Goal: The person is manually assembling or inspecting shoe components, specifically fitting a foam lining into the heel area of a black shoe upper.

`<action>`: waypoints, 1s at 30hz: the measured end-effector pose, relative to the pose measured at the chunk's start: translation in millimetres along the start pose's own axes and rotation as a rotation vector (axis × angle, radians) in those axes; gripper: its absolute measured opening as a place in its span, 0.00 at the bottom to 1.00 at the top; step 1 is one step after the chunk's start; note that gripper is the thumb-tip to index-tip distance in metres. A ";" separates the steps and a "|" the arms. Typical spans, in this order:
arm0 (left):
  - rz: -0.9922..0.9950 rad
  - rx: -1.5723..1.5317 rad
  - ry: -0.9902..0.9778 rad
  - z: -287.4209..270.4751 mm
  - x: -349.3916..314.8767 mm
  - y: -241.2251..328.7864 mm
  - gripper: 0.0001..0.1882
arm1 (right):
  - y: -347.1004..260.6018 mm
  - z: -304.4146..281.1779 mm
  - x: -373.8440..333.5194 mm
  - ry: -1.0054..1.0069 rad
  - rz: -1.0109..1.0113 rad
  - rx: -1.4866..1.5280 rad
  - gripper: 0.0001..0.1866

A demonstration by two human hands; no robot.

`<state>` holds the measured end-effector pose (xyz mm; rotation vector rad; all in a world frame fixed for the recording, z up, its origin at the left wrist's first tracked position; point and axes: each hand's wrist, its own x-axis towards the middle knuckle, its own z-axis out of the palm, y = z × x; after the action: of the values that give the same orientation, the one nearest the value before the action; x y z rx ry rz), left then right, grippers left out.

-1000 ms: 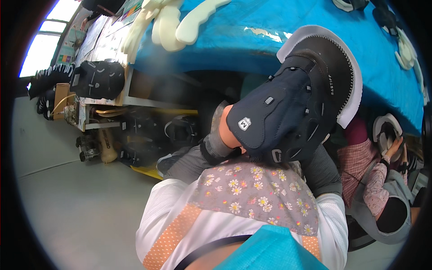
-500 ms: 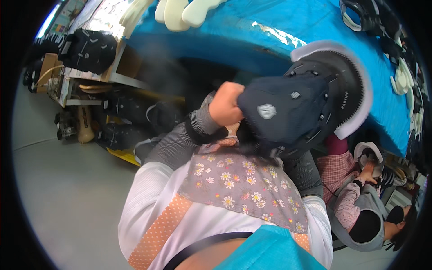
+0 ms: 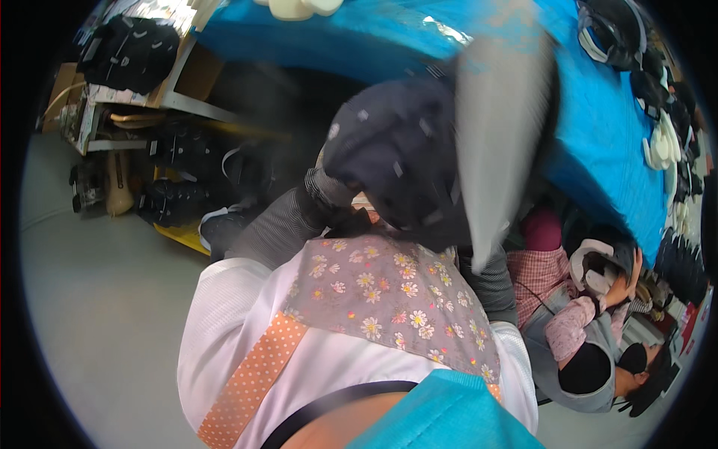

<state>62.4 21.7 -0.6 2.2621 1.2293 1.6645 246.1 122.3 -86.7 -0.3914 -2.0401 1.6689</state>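
A navy cap [image 3: 396,153] with a rounded fabric crown is up in the air in front of my chest, tilted. Its broad grey brim [image 3: 499,123] points to the right and is smeared by motion. My left wrist, in a grey striped sleeve [image 3: 329,196], runs up to the crown's left side. That hand is almost wholly covered by the cap, which it appears to hold. The right sleeve [image 3: 488,288] reaches up under the brim, and the right hand is hidden behind the cap.
Beyond the cap is a blue-covered table [image 3: 598,176]. Pale foam shapes [image 3: 662,142] and more dark caps [image 3: 609,34] lie along its right side. At left stand a shelf [image 3: 198,105] and a black bag-like item [image 3: 131,52]. A co-worker [image 3: 580,344] handles a cap at right.
The cap has moved left and turned, its crown toward my left and its brim now nearly edge-on. My left hand, plainly gripping the crown before, is now covered by it.
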 end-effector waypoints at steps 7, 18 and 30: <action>-0.382 -0.098 0.169 7.1 -50.0 -17.3 0.19 | -34.9 45.1 22.9 0.166 -0.197 -0.557 0.27; -0.842 -0.550 0.610 -10.4 -80.3 -37.7 0.23 | -58.5 66.8 39.3 0.216 -0.255 -0.406 0.25; -0.821 -0.708 0.751 -32.5 -113.1 -39.9 0.28 | -33.2 89.3 33.1 0.245 0.003 -0.360 0.22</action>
<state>3.3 -35.1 -94.0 0.5946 1.1267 2.0915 173.7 56.8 -61.7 -0.6824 -2.1455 1.1829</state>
